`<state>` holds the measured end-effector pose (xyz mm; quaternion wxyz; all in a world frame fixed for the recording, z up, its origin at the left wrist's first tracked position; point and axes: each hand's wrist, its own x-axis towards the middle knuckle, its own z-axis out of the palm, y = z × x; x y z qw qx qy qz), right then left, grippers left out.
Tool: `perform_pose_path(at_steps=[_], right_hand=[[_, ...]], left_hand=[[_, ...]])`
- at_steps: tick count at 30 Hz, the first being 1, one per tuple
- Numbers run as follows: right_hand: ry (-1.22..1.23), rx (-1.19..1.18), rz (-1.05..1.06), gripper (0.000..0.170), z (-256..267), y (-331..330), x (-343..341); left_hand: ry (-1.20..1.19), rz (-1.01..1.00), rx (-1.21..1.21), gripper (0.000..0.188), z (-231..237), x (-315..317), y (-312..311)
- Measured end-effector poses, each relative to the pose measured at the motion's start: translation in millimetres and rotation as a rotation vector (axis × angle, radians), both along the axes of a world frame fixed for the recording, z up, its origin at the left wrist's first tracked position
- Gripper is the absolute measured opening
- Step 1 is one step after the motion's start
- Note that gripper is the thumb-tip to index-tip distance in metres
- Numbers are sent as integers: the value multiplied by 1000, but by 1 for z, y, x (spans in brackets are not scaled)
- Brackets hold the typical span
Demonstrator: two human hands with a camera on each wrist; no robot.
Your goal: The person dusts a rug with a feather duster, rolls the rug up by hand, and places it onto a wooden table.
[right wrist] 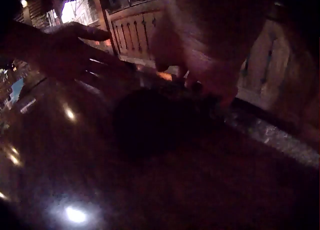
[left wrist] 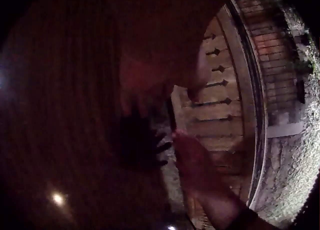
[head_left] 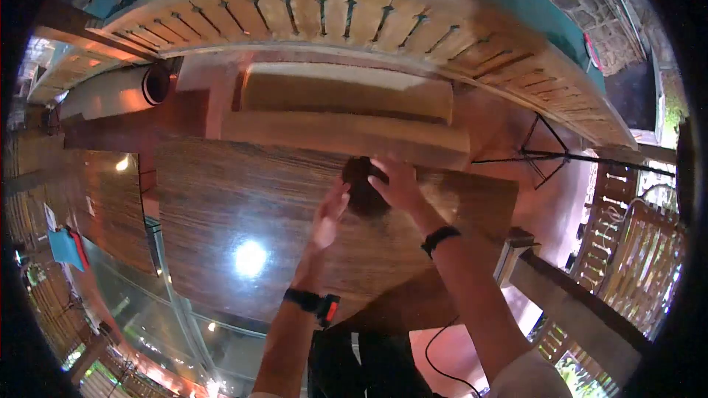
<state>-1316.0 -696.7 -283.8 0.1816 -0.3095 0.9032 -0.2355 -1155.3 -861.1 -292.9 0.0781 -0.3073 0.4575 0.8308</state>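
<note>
A dark brown, rounded thing [head_left: 366,195] sits on the wood-grain table [head_left: 243,177] between the two hands; I cannot tell its kind. My right hand [head_left: 398,184] reaches over its right side, thumb and fingertips bent at its upper edge. In the right wrist view those fingers [right wrist: 215,84] curl down onto the top of the dark shape [right wrist: 160,125]. My left hand [head_left: 330,214] is held along the thing's left side with fingers extended. Those left fingers look straight and spread in the right wrist view. Deep shadow hides most of the thing in both wrist views.
Beyond the table's far edge stands a wooden bench [head_left: 346,96], with a slatted wooden railing [head_left: 332,18] behind it. A black metal stand [head_left: 546,155] is at the right. A wooden post [head_left: 568,291] rises near the table's right corner. Glass panels [head_left: 140,298] lie at lower left.
</note>
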Motion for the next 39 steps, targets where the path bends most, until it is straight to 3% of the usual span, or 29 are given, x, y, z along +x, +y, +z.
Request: perform_pose_path(at_steps=[1,3,5,7,8,10,11,12,13,15,16,17,20,22,24,25,26,28,29,31,32,33,34,36,37,38,39], right_hand=[[-36,-123,-70,43,4,13,21],[-44,-229,-163,37,19,47,71],[-63,-181,-217,32,45,85,127],[-284,-81,-306,32,58,131,180],[-465,-10,-356,35,60,156,205],[-602,100,-433,33,91,204,259],[-642,147,-453,33,104,226,278],[-661,165,-468,33,115,249,298],[-677,184,-477,33,126,271,319],[-644,162,-459,32,146,307,354],[-604,129,-441,32,150,321,372],[-557,89,-430,32,156,330,383],[-341,-86,-396,32,160,335,406],[-250,-188,-412,32,174,316,394],[-362,10,-193,34,207,302,388],[-430,110,-82,35,224,303,399],[-555,-64,-301,35,243,308,417],[-769,-454,-743,36,284,309,461],[-745,-500,-867,34,307,313,485],[-521,-14,-850,26,313,339,548],[-616,28,-963,24,316,349,583],[-713,70,-1068,22,317,363,627],[-589,168,-880,18,230,418,700],[-1117,-980,-1248,23,142,470,822],[-1003,-704,-1402,28,167,471,843],[-1051,198,-975,24,243,457,810],[-1078,268,-902,26,248,457,808]], left_hand=[[-2,-28,5,70,5,23,-5],[-71,-42,60,96,25,77,-21],[0,-16,84,66,55,139,-39],[-258,-87,-151,64,91,191,-50],[-304,-78,-142,63,95,227,-59],[-389,-62,-129,61,110,294,-73],[-511,-42,-121,68,84,339,-84],[-693,-72,-142,47,94,352,-88],[-618,-456,-382,45,107,375,-100],[-548,-572,-456,40,126,401,-107],[-586,-319,-285,37,154,410,-93],[-610,-68,-112,34,179,407,-88],[-567,-292,-238,37,174,393,-93],[-556,-506,-397,41,176,360,-94],[-150,-1021,-844,42,130,339,-116],[-160,-1021,-776,42,161,318,-105],[-168,-1020,-708,41,199,296,-89],[-78,-992,-516,41,174,291,-91],[-34,-971,-422,42,156,285,-93],[50,-1152,-485,44,134,281,-95],[97,-1235,-519,46,131,277,-93],[60,-1192,-505,46,139,278,-87],[23,-1143,-488,46,155,285,-74],[-44,-1092,-483,46,182,301,-51],[-77,-1094,-497,45,192,313,-42],[-117,-1100,-514,45,197,327,-40],[-127,-1181,-506,45,195,342,-41]])
